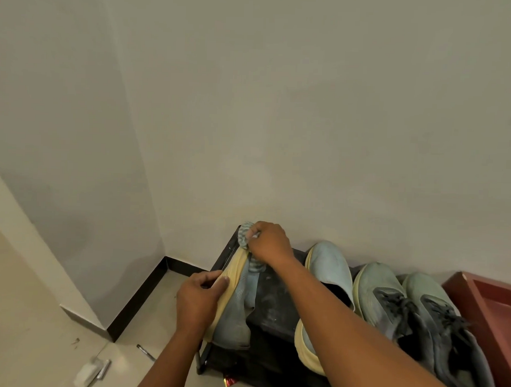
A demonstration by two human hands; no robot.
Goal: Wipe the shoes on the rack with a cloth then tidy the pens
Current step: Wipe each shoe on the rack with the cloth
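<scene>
A pale blue slip-on shoe (236, 314) with a yellow sole is tipped on its side at the left end of the black shoe rack (276, 307). My left hand (200, 298) grips its sole. My right hand (268, 243) holds a bunched grey striped cloth (245, 233) against the shoe's toe end. Its partner shoe (328, 268) stands to the right, partly behind my right forearm. A pair of dark green laced sneakers (412, 311) sits further right. On the floor lie a dark pen (145, 352) and a silver pen (104, 368).
A red-brown wooden box (488, 305) stands against the rack's right end. A white object (86, 372) lies on the floor by the silver pen. The wall runs close behind the rack, with a corner and black skirting (140, 296) to the left. A red wrapper (229, 382) lies under the rack.
</scene>
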